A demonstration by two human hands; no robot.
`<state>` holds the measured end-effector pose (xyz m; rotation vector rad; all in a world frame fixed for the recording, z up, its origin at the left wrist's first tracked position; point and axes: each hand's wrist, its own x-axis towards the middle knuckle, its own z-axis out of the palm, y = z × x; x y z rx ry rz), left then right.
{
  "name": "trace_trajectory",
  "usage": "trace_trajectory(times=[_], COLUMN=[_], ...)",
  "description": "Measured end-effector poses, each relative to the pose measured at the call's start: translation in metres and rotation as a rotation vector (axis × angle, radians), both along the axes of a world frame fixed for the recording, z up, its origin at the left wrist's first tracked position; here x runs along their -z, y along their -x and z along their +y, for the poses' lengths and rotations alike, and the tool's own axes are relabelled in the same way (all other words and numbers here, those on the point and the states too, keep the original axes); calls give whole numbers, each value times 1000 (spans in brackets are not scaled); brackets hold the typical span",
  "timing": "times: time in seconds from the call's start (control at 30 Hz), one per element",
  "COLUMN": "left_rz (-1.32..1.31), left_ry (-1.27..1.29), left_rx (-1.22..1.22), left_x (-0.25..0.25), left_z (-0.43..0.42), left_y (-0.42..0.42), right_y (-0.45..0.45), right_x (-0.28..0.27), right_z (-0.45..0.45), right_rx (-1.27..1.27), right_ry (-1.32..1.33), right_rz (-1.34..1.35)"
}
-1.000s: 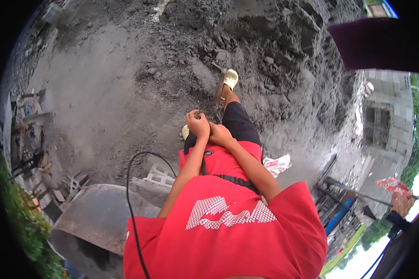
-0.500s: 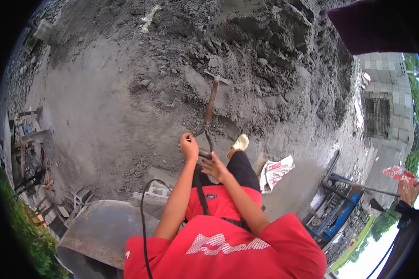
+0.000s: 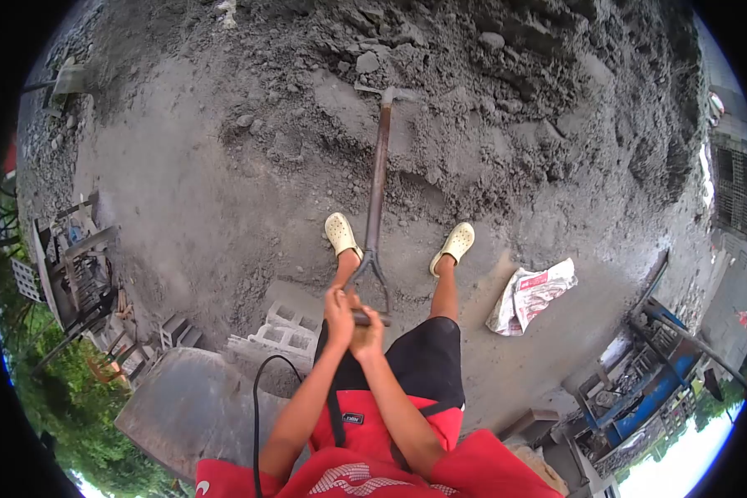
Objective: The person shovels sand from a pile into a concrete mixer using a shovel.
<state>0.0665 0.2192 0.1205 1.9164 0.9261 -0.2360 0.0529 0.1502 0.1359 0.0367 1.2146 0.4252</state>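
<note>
- Shovel [image 3: 377, 178] with wooden shaft and forked metal handle, running away from the body; handle end low between the legs, blade end at the loose grey soil [image 3: 506, 158], blade's shoulders showing, the rest hidden.
- Left hand [image 3: 338, 316] at the left end of the crossbar grip, fingers bunched; cannot tell whether they wrap the bar.
- Right hand [image 3: 367, 335] just beside and partly overlapping it, at the grip, fingers bent; their closure also cannot be told. Right end of bar protrudes clear.
- Feet apart in cream clogs [image 3: 457, 242], one either side of the shaft; the left one nearer it.
- White sack [image 3: 529, 297] with red print, crumpled on the ground to the right.
- Hollow concrete block [image 3: 292, 325] left of the legs; curved grey metal body [image 3: 192, 397] beyond it.
- Blue metal frame [image 3: 651, 357] far right.
</note>
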Motion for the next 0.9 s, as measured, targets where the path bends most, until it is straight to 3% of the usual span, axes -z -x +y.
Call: trace_trajectory(times=[0.03,0.1,0.17,0.23,0.4,0.53,0.57,0.6,0.7,0.73,0.83,0.9], left_rz=[118,103,200,81,105,185,197,212,265,326,372,426], left_ry=[71,92,285,251,531,497,601,695,855,753,945,1077], left_rx=[-4,37,-15,53,-276,-320,-406,-503,-395,-416,-475,-613], left_x=[-13,22,21,29,44,99,118,133,140,132,119,139], left_z=[-37,-105,-158,-197,-230,-232,-233,-231,-248,-264,-287,-297], left_y=[-2,25,21,12,-73,-135,-147,-152,-164,-162,-138,-124], right_y=[-1,4,-9,-21,-59,-57,-53,-43,4,19,67,103], right_x=[0,18,19,23,6,-5,-10,-13,-28,-37,-83,-109], right_z=[-30,-93,-152,-200,-268,-295,-302,-307,-332,-346,-385,-404], right_rx=[74,171,180,144,86,75,51,60,107,116,119,76], right_ry=[77,255,269,272,397,450,461,434,367,378,436,541], right_rz=[-5,7,-39,-149,-134,-129,-135,-131,-109,-75,78,140])
